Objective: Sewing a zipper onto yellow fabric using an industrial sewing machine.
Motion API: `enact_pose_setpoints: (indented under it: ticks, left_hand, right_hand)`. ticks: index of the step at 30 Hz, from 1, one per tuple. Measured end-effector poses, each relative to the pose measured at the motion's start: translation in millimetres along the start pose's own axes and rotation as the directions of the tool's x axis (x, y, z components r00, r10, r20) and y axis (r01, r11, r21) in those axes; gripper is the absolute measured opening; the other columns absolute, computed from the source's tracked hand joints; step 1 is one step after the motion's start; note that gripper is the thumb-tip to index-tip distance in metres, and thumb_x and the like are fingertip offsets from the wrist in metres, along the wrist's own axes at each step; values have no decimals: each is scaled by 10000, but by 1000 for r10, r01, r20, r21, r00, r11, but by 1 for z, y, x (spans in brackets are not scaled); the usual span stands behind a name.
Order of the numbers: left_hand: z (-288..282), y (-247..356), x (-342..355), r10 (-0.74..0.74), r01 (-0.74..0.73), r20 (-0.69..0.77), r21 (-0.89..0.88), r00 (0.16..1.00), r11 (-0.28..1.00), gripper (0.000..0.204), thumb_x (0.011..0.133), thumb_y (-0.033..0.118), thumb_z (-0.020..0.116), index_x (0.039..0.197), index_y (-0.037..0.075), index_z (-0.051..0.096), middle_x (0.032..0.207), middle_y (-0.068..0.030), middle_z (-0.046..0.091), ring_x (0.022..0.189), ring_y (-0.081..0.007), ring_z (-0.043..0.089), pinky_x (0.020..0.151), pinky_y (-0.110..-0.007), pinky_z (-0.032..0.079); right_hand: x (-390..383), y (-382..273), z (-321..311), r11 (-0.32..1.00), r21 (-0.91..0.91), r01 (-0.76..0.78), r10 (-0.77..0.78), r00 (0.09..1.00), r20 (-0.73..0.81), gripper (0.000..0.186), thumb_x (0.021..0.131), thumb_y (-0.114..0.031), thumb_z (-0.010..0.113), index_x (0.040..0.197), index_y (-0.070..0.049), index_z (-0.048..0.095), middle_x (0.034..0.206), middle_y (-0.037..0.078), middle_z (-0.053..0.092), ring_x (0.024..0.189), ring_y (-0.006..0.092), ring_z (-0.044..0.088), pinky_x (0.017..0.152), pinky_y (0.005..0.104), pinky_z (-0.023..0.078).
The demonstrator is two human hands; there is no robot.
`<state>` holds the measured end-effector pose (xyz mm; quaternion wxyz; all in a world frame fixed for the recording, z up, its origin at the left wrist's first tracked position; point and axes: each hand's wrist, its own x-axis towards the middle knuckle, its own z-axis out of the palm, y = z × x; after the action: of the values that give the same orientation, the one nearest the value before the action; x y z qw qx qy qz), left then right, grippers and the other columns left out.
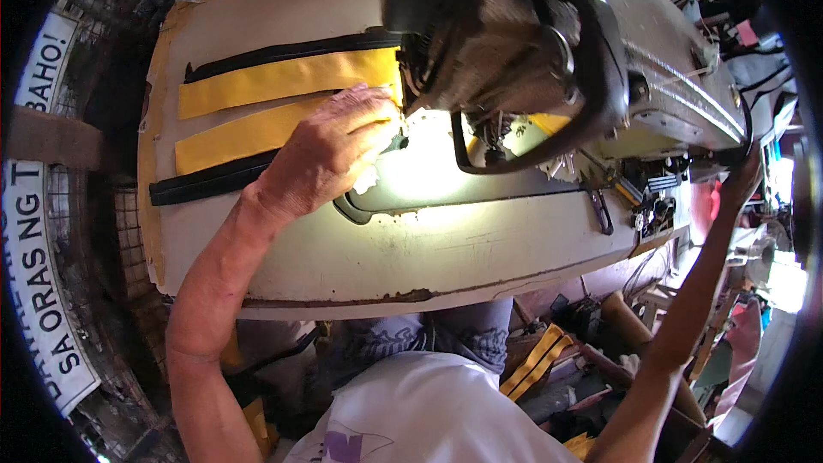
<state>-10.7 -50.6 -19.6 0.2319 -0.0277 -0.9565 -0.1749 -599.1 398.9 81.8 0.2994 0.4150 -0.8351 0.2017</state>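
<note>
A dark sewing machine (506, 60) with a bright lamp stands over a pale worktable. Just left of its needle area, my left hand (330, 146) is closed, fingers bent and pressed together at the inner end of a yellow strip (244, 137). A second yellow strip (266, 84) runs alongside it toward the machine. Black edging, apparently zipper tape (214, 178), borders the near strip, and more black tape (257, 56) lies along the far one. At the far right, my right hand (747, 178) reaches up beside the machine's handwheel end; its fingers are too dim to make out.
Scissors (600, 210) and small tools lie on the table right of the machine bed. The table's worn front edge (386, 298) runs across my lap. Below right are more yellow strips (536, 364) among scraps. Wire mesh and a lettered sign (56, 283) stand left.
</note>
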Motion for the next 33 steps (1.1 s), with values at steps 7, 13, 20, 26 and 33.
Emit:
enact_pose_setpoints:
  ticks: [7, 13, 20, 26, 33]
  left_hand:
    - [-5, -2, 3, -1, 1, 7, -38, 1000, 999, 281, 805, 40, 716, 1074, -31, 677, 1154, -140, 658, 1193, -305, 617, 1111, -443, 471]
    - [-5, -4, 3, 6, -5, 3, -69, 1000, 998, 261, 835, 50, 709, 1079, -35, 681, 1171, -143, 655, 1210, -309, 605, 1117, -437, 464]
    - [-2, -2, -2, -32, 32, 0, -110, 999, 993, 260, 819, 49, 695, 1063, -40, 672, 1165, -153, 649, 1204, -330, 601, 1104, -443, 463]
    - [28, 74, 6, -423, 431, -88, 257, 902, 865, 364, 815, 56, 621, 1145, -93, 594, 1183, -213, 567, 1211, -377, 546, 1076, -497, 431]
    - [58, 130, 27, -609, 640, -219, 390, 763, 662, 520, 868, 241, 676, 1244, -92, 540, 1276, -228, 518, 1233, -383, 494, 1061, -498, 406]
  right_hand:
    - [158, 12, 13, 979, 44, 198, -180, 748, 639, 536, 993, -348, 508, 1399, 1, 532, 1355, 193, 576, 1275, 321, 541, 1066, 405, 425]
    - [141, -12, 22, 876, 347, -333, 77, 809, 582, 523, 1016, -391, 535, 1367, -5, 577, 1283, 114, 642, 1155, 214, 596, 1029, 359, 443]
    - [19, -79, 18, 931, 281, -232, 308, 913, -269, 401, 1005, -287, 587, 1283, -17, 686, 1253, 98, 709, 1162, 199, 648, 1014, 348, 494]
    - [21, -99, 22, 845, 460, -272, 426, 862, -273, 373, 1013, -313, 606, 1281, -71, 702, 1221, 71, 726, 1073, 157, 672, 949, 312, 522]
    - [-6, -216, -21, 978, -24, -208, 170, 858, -484, 297, 1009, -262, 621, 1247, -111, 715, 1192, 129, 708, 999, 226, 694, 896, 366, 543]
